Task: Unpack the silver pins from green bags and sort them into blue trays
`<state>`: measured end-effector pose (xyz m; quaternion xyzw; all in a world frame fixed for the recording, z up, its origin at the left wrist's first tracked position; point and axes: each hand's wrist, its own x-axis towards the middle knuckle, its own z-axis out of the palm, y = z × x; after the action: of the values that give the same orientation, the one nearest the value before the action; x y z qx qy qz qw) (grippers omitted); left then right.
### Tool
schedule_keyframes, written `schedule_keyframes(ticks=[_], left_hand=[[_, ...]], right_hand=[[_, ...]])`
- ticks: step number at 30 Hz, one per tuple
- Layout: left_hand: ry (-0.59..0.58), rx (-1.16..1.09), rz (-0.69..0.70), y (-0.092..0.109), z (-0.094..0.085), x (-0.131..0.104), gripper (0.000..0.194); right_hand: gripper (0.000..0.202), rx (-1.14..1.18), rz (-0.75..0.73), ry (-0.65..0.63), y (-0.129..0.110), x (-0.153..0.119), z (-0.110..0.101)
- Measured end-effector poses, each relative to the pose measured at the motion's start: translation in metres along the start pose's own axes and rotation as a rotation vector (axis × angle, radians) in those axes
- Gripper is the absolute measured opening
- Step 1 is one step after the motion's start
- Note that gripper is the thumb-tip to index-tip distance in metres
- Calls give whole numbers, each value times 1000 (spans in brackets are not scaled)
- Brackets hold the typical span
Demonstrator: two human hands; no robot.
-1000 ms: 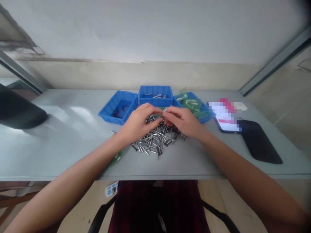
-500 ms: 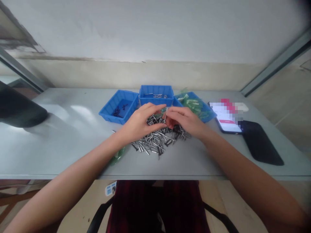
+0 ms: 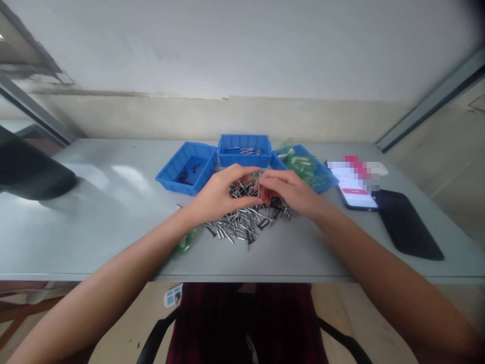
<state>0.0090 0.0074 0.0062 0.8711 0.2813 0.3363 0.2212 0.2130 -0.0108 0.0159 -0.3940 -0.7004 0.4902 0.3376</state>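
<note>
Over a pile of metal screws (image 3: 238,222) my two hands meet. One silver screw (image 3: 259,184) stands upright between them. My left hand (image 3: 227,189) is curved, its thumb and index finger at the screw's two ends. My right hand (image 3: 286,187) has its fingers bent together against the same screw. Behind the hands are three blue trays: the left one (image 3: 166,177) holds a few dark screws, the middle one (image 3: 245,159) holds several silver screws, and the right one (image 3: 329,186) contains green plastic bags (image 3: 303,164).
On the right lie a lit phone (image 3: 356,189) and a black flat case (image 3: 409,222). A dark cylinder (image 3: 38,169) lies at the far left. A green plastic piece (image 3: 184,245) is near my left forearm. Behind the table (image 3: 94,227) rises a wall.
The screw between my hands has turned from slightly slanted to nearly upright. My left thumb has shifted slightly down. The trays and the pile look the same.
</note>
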Motion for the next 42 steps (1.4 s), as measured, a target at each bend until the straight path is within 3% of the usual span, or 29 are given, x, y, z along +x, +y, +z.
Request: schedule_keyframes(ticks=[8, 17, 24, 31, 37, 42], left_hand=[[18, 11, -15, 3, 0, 1, 48], [-1, 130, 38, 2, 2, 1, 46], [-39, 139, 63, 3, 1, 1, 46], [60, 144, 129, -2, 3, 0, 34], [126, 141, 65, 1, 3, 1, 16], [142, 125, -13, 2, 3, 0, 12]], right_hand=[[34, -62, -24, 11, 1, 0, 0], [25, -82, -84, 244, 4, 2, -1], [23, -99, -83, 245, 4, 2, 0], [21, -65, -64, 231, 5, 2, -1], [19, -11, -52, 253, 4, 3, -4], [21, -47, -46, 190, 4, 3, -2]])
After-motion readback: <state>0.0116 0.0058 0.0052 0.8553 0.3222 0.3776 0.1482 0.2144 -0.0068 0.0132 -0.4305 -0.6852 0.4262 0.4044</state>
